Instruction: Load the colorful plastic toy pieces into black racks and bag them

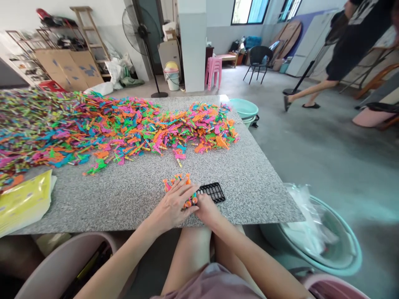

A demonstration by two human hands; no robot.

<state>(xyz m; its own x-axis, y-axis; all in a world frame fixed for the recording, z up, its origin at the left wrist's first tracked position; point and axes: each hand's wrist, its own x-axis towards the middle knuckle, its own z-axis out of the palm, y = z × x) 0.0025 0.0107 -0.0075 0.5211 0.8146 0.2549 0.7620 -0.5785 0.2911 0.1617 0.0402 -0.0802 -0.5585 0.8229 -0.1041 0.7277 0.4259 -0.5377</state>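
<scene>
A black plastic grid tray [215, 192] lies near the table's front edge, its right-hand cells showing. Small plastic toys [188, 204] in orange, pink, green and blue are gathered over its left part. My left hand [173, 202] rests across these toys, palm down, fingers stretched out. Close beside it, my right hand [207, 211] is curled closed at the tray's front side; what its fingers hold is hidden. Beyond my hands, a single pink and blue toy [179, 155], apparently pistol-shaped, lies in front of a large pile of similar toys [137, 124].
Yellow printed sheets or bags [26, 201] are stacked at the left. Below the grey speckled table [255, 191] stand a pink tub [102, 237] and a teal tub [352, 245] with clear plastic bags. A person [349, 45] walks at the right; a fan [141, 33] stands behind.
</scene>
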